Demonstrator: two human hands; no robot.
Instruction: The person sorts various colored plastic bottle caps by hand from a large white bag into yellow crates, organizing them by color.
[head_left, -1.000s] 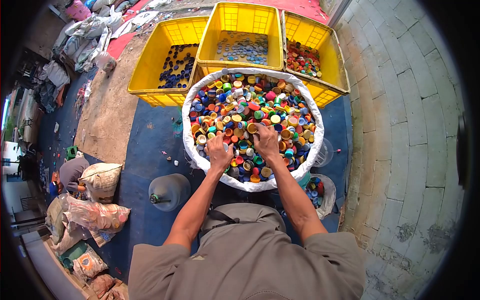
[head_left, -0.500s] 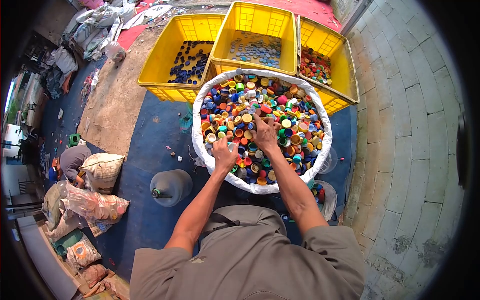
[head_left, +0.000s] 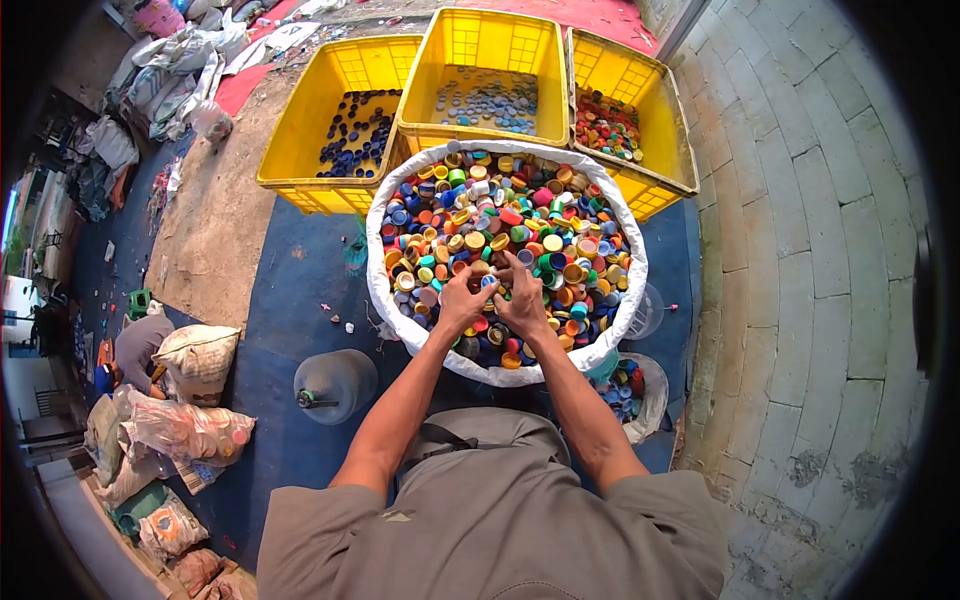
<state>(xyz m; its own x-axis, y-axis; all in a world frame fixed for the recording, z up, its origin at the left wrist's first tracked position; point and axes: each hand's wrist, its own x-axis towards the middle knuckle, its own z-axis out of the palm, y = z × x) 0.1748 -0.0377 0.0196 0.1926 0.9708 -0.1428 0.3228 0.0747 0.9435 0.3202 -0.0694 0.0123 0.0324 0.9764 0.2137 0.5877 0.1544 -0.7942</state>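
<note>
Fingertips of left hand (head_left: 462, 303) and right hand (head_left: 522, 300) meeting over bottle caps (head_left: 520, 215), grip state impossible to tell

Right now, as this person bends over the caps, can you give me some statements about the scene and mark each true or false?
1. The left hand and right hand meet over the round white sack of mixed coloured plastic bottle caps. True.
2. Three yellow plastic crates stand beyond the sack. True.
3. The left crate holds red caps. False: the left crate holds dark blue caps.
4. The big clear plastic water jug stands inside the sack. False: the jug lies on the blue mat, left of the sack.
</note>
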